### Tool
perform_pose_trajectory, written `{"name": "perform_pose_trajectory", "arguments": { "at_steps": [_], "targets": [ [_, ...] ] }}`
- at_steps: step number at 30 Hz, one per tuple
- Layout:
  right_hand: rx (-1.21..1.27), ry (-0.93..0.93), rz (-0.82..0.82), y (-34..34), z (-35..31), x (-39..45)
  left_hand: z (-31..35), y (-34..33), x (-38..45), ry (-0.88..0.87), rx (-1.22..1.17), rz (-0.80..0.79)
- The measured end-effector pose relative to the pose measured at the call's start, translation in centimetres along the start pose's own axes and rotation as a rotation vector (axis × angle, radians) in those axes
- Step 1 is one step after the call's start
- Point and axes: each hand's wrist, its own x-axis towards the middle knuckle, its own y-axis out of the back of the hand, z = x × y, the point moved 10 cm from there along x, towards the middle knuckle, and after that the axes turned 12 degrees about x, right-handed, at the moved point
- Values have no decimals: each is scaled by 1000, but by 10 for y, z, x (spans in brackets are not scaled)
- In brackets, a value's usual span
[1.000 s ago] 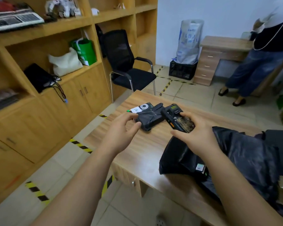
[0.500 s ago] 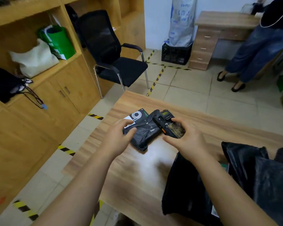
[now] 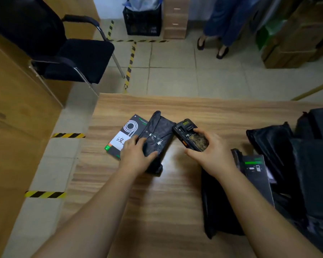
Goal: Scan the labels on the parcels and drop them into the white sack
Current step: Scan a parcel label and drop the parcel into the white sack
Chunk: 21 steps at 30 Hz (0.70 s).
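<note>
A small black plastic-wrapped parcel lies on the wooden table, overlapping a flat black-and-white box to its left. My left hand grips the parcel's near left edge, thumb on top. My right hand holds a black handheld scanner just right of the parcel, its head pointing away from me. More black parcels are heaped at the table's right side, with a dark labelled box among them. The white sack stands at the far wall, only its bottom showing.
A black office chair stands on the floor to the far left beside wooden cabinets. A black crate and a drawer unit stand at the far wall. A person's legs are beyond the table. Cardboard boxes sit far right.
My left hand has closed onto the small parcel, which it only approached a second ago. The camera has tilted downward, so the shelves and the sack's top left the view.
</note>
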Motion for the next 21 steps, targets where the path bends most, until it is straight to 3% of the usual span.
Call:
{"name": "perform_pose_trajectory", "arguments": {
  "at_steps": [4,9,12,14,16,18,21],
  "targets": [
    [10,-61,64,-2,20,-12,13,-24,6,-7,192,-47],
    [21,-94,107,8,30,-26,23,-17,8,11,93,-25],
    [15,-94,119,17,31,-26,31,-24,10,-4,-289,-162],
    [27,-83,132,26,30,-24,31,-29,7,78,-645,-304],
    [44,-72,134,33,30,-24,29,-25,6,143,-851,-336],
    [58,-70,122,39,30,-24,27,-11,10,102,-820,-244],
    [54,-69,97,45,34,-26,40,0,7,-52,-446,-175]
  ]
}}
